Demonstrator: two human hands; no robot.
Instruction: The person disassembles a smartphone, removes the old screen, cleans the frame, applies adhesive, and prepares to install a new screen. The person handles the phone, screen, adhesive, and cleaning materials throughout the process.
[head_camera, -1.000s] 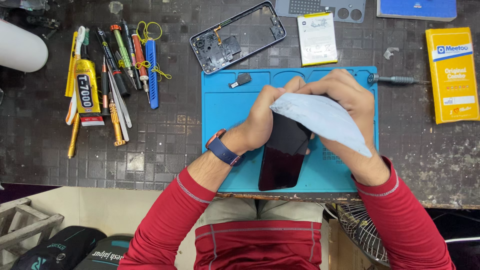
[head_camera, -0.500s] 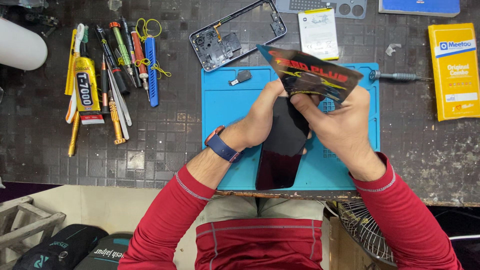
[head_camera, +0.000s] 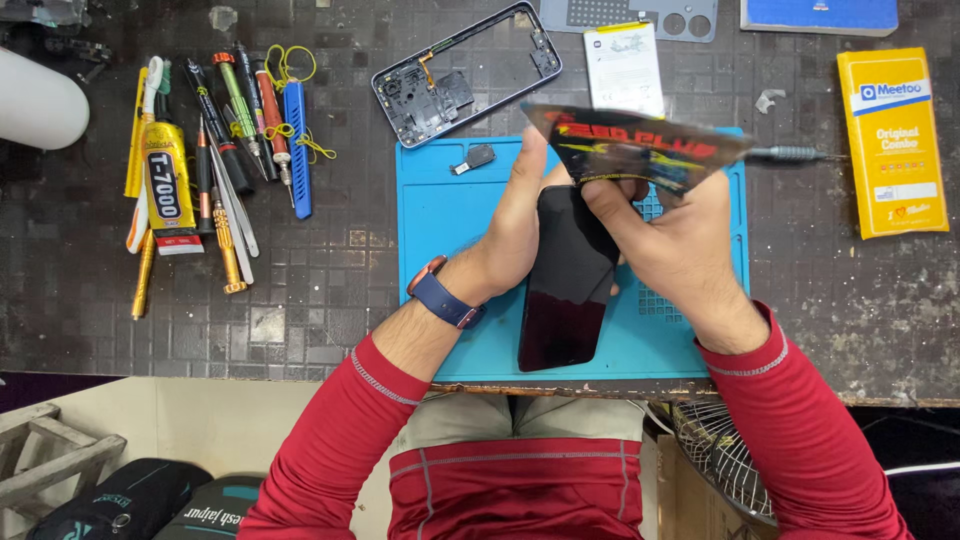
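Fingers of the left hand (head_camera: 520, 225) grip the dark phone screen (head_camera: 568, 280) above the blue mat (head_camera: 440, 260); the right hand (head_camera: 670, 240) pinches a glossy wrapper (head_camera: 630, 145), best peeled slowly.

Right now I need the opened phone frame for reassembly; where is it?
In the head view the opened phone frame lies tilted on the dark bench above the blue mat's upper-left corner, between the tools and the white battery.

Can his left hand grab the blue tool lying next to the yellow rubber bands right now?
Probably not straight away. The left hand is busy holding the black phone screen over the blue mat. The blue tool lies uncovered beside the mat, so nothing else blocks it.
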